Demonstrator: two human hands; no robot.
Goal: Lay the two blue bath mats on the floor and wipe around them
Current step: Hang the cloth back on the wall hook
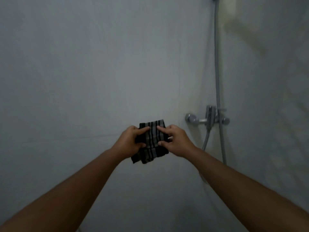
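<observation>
Slightly left of and below the chrome shower mixer tap (207,120), a folded black-and-grey striped cloth (151,141) was held up before the pale wall (83,64). The left hand (128,143) gripped the cloth's edge farther from the tap, fingers curled round it; the right hand (175,141) pinched the edge nearer the tap. A grey shower hose (217,72) rose above the tap.

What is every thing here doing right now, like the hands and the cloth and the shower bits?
Cloth: folded, dark with grey stripes, held up in front of the wall.
Left hand: grips the cloth's left side.
Right hand: pinches the cloth's right side.
Tap: fixed to the wall, no water seen coming out.
Hose: hangs down the wall past the tap.
</observation>
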